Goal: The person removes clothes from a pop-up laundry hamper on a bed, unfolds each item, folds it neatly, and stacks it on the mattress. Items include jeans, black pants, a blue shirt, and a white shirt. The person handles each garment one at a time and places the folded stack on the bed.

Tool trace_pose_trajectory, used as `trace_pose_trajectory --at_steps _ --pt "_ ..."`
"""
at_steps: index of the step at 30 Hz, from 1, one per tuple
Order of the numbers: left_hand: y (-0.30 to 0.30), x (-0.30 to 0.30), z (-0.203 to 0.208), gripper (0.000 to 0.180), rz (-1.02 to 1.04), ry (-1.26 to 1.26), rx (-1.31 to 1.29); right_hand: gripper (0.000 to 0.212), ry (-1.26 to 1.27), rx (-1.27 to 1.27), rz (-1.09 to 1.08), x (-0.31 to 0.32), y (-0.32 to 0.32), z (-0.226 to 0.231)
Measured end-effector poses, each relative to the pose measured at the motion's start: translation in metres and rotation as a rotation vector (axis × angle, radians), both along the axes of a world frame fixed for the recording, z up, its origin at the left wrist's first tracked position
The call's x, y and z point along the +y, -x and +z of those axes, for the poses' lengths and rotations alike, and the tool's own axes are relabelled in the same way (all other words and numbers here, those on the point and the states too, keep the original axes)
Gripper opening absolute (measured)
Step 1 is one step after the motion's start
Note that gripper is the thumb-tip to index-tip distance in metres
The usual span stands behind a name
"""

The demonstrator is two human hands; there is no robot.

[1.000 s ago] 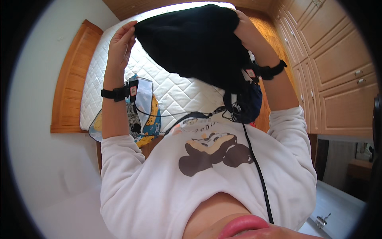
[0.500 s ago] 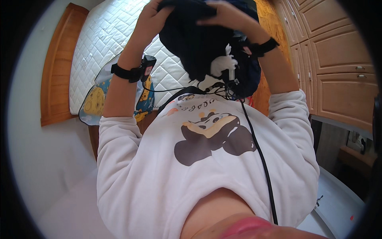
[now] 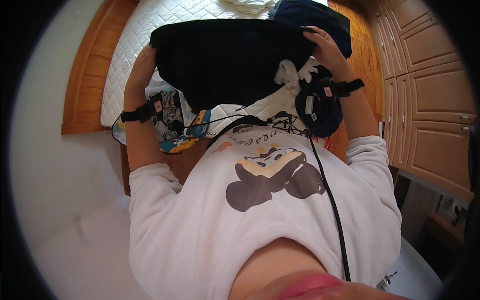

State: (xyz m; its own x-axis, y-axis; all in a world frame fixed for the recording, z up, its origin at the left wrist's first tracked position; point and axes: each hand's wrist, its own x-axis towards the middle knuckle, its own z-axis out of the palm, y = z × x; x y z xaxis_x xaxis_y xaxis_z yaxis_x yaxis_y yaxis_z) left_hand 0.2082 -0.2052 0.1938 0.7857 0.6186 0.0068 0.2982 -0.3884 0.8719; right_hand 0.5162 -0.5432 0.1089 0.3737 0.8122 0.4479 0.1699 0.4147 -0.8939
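Observation:
A black cloth garment (image 3: 230, 60), its exact kind not clear, is spread wide between my two hands above the bed. My left hand (image 3: 141, 72) grips its left edge, fingers partly hidden behind the fabric. At the upper right corner, my right hand (image 3: 326, 49) pinches the cloth between thumb and fingers. The top edge runs nearly straight, while the lower part hangs in an uneven curve. Below my right hand, a small white shape (image 3: 286, 72) shows at the garment's edge; I cannot tell what it is. Each wrist wears a black strap with a small device.
A white quilted mattress (image 3: 132, 55) lies underneath. Dark blue clothing (image 3: 317, 22) rests at the far right, with dark folded cloth (image 3: 320, 105) nearer me. A patterned clear-sided bag (image 3: 200, 122) stands at left. Black cables (image 3: 282, 120) cross near my waist. Wooden cabinets (image 3: 435, 100) line the right.
The black garment has gone from bunched to spread wide. My hands have moved apart and lower, the left one outward to the left. More of the dark blue clothing behind is showing.

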Motion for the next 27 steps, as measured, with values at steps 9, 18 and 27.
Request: trace_pose_trajectory --at_steps 9,18,27 --pt "-0.043 -0.053 -0.014 0.062 -0.553 -0.114 -0.319 0.033 0.184 -0.167 0.136 0.041 0.043 0.066" --pt "-0.09 -0.057 -0.03 0.035 -0.754 -0.19 -0.104 0.04 0.935 -1.011 -0.028 0.015 0.029 0.062" --pt "-0.091 -0.042 -0.041 0.028 -0.715 -1.003 -0.058 0.03 0.867 -1.477 -0.424 -0.008 0.018 0.041"
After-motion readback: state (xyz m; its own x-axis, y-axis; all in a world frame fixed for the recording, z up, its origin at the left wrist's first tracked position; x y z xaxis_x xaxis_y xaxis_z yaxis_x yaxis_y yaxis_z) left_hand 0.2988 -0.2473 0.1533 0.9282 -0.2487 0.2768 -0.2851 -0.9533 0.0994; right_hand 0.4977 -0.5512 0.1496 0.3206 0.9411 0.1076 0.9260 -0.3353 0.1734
